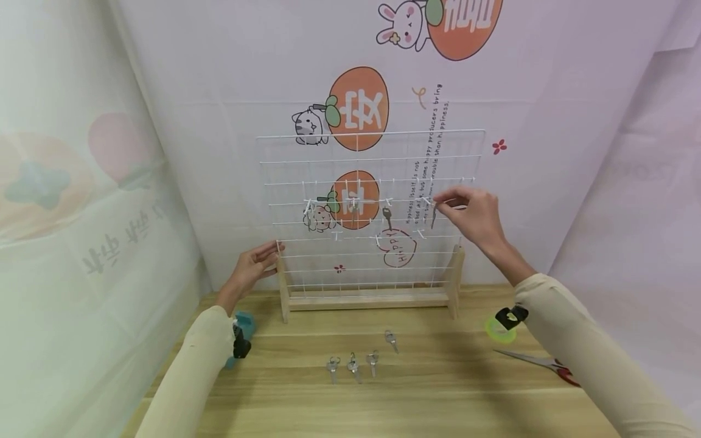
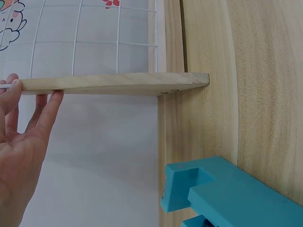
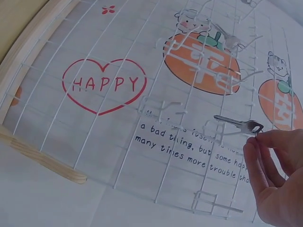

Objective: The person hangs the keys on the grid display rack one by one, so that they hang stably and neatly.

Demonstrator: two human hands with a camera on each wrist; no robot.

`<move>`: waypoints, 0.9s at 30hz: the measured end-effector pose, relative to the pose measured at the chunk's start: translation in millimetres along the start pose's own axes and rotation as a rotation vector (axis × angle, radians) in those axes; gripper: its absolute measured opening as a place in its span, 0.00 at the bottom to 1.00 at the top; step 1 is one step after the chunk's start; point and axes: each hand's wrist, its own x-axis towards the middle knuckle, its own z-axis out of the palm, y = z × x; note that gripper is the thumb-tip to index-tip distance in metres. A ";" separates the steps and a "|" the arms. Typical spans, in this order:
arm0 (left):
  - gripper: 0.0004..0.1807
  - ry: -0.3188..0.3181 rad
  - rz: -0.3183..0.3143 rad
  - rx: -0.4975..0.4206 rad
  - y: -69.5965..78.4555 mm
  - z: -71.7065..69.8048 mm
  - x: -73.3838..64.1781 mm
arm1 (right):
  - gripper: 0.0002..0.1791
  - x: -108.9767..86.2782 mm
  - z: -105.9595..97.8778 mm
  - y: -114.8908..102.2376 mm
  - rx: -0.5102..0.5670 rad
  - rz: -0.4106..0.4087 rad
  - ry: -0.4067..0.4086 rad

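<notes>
A white wire grid rack (image 1: 323, 252) with wooden side posts (image 2: 109, 82) stands on the table. My left hand (image 1: 253, 267) grips the top of its left post, thumb and fingers on either side. With thumb and fingertips, my right hand (image 1: 473, 216) pinches a silver key (image 3: 239, 125) by its ring end, close to a white hook (image 1: 425, 201) on the grid's right side. Another key (image 1: 387, 217) hangs from a hook to the left, and a further key (image 1: 355, 211) hangs near the middle. Several loose keys (image 1: 353, 366) with rings lie on the table in front.
Scissors (image 1: 531, 360) with red handles lie at the right, near a yellow-green roll of tape (image 1: 499, 331). A teal tape dispenser (image 2: 236, 189) sits left of the rack, beside the left forearm. A printed white cloth (image 1: 219, 152) stands behind the grid.
</notes>
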 end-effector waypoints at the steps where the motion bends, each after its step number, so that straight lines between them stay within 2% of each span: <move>1: 0.28 0.002 0.000 0.001 0.1 -0.2 0.0 | 0.06 0.7 0.6 1.2 -0.007 0.006 -0.005; 17: 0.29 -0.010 -0.006 -0.014 2.0 0.5 0.0 | 0.08 -6.2 1.1 3.6 -0.020 0.045 -0.045; 27: 0.29 -0.016 0.003 -0.009 4.0 0.6 -2.2 | 0.12 -20.3 -0.8 -3.3 0.019 0.006 -0.101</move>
